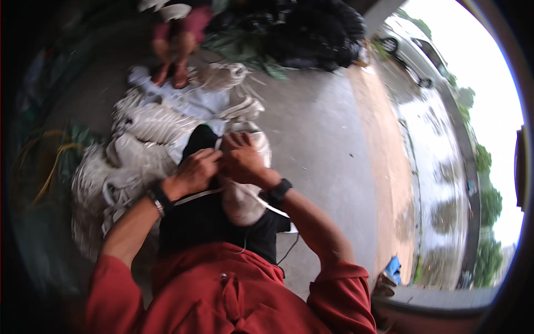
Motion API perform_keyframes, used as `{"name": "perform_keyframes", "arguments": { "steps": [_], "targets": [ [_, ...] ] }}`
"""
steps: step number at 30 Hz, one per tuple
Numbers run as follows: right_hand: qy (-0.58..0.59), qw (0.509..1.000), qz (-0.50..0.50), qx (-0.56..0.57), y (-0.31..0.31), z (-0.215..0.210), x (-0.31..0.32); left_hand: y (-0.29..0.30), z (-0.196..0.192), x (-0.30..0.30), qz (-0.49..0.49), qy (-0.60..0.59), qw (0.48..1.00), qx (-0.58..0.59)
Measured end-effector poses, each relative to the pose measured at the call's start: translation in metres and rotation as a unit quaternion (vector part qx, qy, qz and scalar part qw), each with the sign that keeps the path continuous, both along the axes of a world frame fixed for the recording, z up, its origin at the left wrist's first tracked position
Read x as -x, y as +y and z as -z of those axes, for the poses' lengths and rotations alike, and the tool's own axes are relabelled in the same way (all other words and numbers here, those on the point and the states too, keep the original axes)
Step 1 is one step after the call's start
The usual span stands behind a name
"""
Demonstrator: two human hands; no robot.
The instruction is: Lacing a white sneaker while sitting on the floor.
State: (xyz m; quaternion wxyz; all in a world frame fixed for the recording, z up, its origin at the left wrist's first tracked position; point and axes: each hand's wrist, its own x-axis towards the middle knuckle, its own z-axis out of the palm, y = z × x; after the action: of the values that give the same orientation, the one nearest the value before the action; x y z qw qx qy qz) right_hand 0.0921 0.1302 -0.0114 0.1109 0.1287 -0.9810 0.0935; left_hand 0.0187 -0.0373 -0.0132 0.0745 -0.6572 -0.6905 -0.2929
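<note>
A pale, off-white shoe (245, 205) rests on my black-covered lap, its rounded end towards me. My left hand (197, 170) is closed in a pinch at the shoe's side, with a bit of white lace (217, 143) at its fingertips. Curled over the middle of the shoe is my right hand (242, 157); whatever its fingers grip is hidden under them. Loose white lace strands (270, 208) run out below both wrists. Just beyond my left hand shows a dark, rounded thing (199, 139), partly covered.
Many white shoes (158, 121) lie heaped at the left and ahead. Another person's legs (179, 53) stand behind the heap. Black plastic bags (317, 33) sit at the far side. Grey concrete floor (322, 150) stretches right, towards wet ground and a parked silver car (414, 47).
</note>
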Motion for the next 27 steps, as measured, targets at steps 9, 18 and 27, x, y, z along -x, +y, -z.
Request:
{"name": "perform_keyframes", "arguments": {
  "steps": [9,18,27],
  "targets": [
    [0.054,0.996,-0.051,0.057,0.007,-0.021,-0.025,0.013,-0.016,-0.014,0.001,-0.007,1.000,0.002],
    [0.079,0.980,-0.027,0.182,0.038,-0.084,-0.064,0.031,-0.040,-0.043,0.007,-0.255,0.964,-0.070],
    [-0.086,0.973,0.073,0.203,0.057,-0.061,-0.054,0.034,-0.056,-0.071,0.102,-0.335,0.937,-0.002]
  ]
}}
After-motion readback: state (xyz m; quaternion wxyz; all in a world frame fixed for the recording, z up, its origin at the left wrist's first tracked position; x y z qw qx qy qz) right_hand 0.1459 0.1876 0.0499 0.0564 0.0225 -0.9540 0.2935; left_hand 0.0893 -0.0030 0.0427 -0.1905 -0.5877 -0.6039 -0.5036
